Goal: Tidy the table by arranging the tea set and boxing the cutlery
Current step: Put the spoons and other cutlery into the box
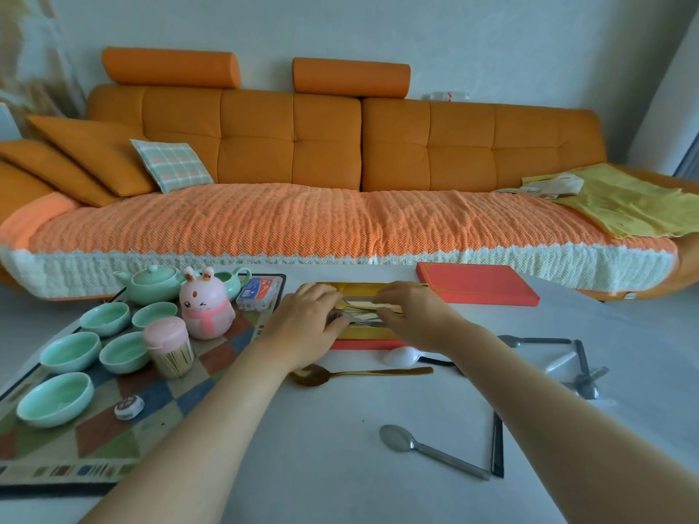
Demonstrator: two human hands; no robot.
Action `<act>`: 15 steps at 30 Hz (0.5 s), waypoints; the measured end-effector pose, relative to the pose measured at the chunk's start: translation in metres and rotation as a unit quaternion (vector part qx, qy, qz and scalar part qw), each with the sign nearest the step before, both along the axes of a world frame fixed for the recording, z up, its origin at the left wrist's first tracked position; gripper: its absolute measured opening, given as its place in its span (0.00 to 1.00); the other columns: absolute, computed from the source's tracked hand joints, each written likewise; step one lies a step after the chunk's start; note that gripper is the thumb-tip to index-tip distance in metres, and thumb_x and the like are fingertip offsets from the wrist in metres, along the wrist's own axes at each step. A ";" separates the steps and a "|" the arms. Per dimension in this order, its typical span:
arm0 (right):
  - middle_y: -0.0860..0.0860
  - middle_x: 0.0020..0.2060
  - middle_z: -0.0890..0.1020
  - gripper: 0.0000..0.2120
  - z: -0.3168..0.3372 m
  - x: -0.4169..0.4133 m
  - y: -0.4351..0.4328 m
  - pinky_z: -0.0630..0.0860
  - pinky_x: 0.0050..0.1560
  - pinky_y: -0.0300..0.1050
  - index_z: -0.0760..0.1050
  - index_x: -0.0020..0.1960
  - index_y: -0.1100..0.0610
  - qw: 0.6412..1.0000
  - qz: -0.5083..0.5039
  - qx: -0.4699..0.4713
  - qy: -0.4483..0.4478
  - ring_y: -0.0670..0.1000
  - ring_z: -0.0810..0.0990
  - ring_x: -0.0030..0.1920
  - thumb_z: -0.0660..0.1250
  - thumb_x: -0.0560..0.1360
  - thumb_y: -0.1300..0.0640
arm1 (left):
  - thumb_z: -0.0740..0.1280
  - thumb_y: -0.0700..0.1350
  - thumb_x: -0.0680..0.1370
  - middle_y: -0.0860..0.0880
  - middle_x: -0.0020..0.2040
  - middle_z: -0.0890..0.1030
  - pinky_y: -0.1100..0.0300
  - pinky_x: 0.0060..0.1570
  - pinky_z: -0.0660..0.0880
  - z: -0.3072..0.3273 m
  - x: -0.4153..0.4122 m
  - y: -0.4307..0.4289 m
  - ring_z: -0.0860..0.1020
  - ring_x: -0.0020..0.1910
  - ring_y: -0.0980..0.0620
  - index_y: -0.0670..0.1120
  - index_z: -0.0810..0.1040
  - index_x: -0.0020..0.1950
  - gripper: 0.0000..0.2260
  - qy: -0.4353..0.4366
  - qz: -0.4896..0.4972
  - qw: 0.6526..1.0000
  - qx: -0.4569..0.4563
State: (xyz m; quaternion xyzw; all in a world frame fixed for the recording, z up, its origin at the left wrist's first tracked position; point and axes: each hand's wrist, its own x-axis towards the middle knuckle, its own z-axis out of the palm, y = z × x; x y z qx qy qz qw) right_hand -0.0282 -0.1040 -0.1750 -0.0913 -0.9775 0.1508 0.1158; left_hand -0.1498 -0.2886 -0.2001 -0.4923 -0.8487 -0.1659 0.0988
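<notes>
Five pale green cups far left on a checked mat, all upright, in loose rows. Behind them on the same mat, a matching teapot and a small matching jug. Between those two and slightly nearer, a pink rabbit figure; just in front of it, a pink-lidded jar of toothpicks. At the mat's far right corner, a clear plastic case.

Middle of the white table: an open red box with gold lining, mostly covered by both hands. Over the box's left end, the left hand, fingers curled round the handle of a steel fork lying in the box. Over the right end, the right hand, fingers stretched flat toward the other hand, resting on the lining, gripping nothing visible. Just in front of the box, a gold spoon lying crosswise and a white plastic spoon. Nearer the front edge, a steel spoon, handle tip near a black stick.

Right of the box, a flat red lid at the table's far edge. Further right, well apart from the box, more loose cutlery with dark handles. Beyond the table, a long orange sofa.
</notes>
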 end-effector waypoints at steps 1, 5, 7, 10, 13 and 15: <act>0.49 0.59 0.79 0.14 0.001 0.004 0.000 0.72 0.62 0.48 0.80 0.62 0.51 0.999 0.016 0.018 0.037 0.51 0.75 0.60 0.63 0.78 0.55 | 0.60 0.54 0.81 0.53 0.65 0.73 0.55 0.63 0.67 0.002 0.002 -0.001 0.68 0.66 0.51 0.49 0.74 0.68 0.17 0.022 -0.009 0.999 0.028; 0.46 0.46 0.80 0.09 0.008 0.016 -0.010 0.79 0.46 0.48 0.84 0.51 0.51 0.994 0.062 0.039 0.082 0.48 0.79 0.44 0.67 0.75 0.59 | 0.64 0.48 0.79 0.56 0.50 0.74 0.61 0.45 0.70 0.013 0.017 -0.009 0.72 0.51 0.55 0.51 0.75 0.52 0.04 0.033 -0.028 0.996 0.083; 0.45 0.44 0.82 0.08 0.010 0.023 -0.023 0.79 0.44 0.49 0.84 0.47 0.50 0.995 0.076 0.046 0.039 0.46 0.79 0.42 0.66 0.76 0.57 | 0.64 0.47 0.78 0.57 0.47 0.76 0.60 0.39 0.73 0.016 0.026 -0.015 0.75 0.46 0.55 0.52 0.75 0.49 0.02 -0.010 -0.028 0.997 0.066; 0.44 0.48 0.83 0.07 0.006 0.030 -0.035 0.79 0.47 0.44 0.83 0.51 0.49 0.994 0.081 0.051 -0.058 0.43 0.79 0.46 0.67 0.77 0.53 | 0.64 0.50 0.77 0.57 0.46 0.77 0.58 0.40 0.74 0.015 0.033 -0.022 0.76 0.44 0.53 0.54 0.76 0.48 0.03 -0.048 -0.019 0.999 0.002; 0.44 0.52 0.82 0.09 -0.001 0.033 -0.041 0.77 0.49 0.41 0.82 0.55 0.49 0.990 0.088 0.071 -0.089 0.45 0.80 0.51 0.68 0.77 0.50 | 0.65 0.56 0.74 0.59 0.51 0.74 0.57 0.48 0.74 0.011 0.035 -0.032 0.75 0.51 0.56 0.58 0.77 0.51 0.08 -0.093 -0.009 0.990 -0.103; 0.44 0.51 0.83 0.08 -0.004 0.033 -0.044 0.75 0.47 0.41 0.83 0.53 0.48 0.989 0.086 0.081 -0.092 0.46 0.79 0.51 0.68 0.77 0.50 | 0.68 0.59 0.71 0.59 0.54 0.72 0.57 0.53 0.75 0.008 0.035 -0.038 0.74 0.54 0.59 0.59 0.77 0.55 0.13 -0.119 -0.010 0.983 -0.139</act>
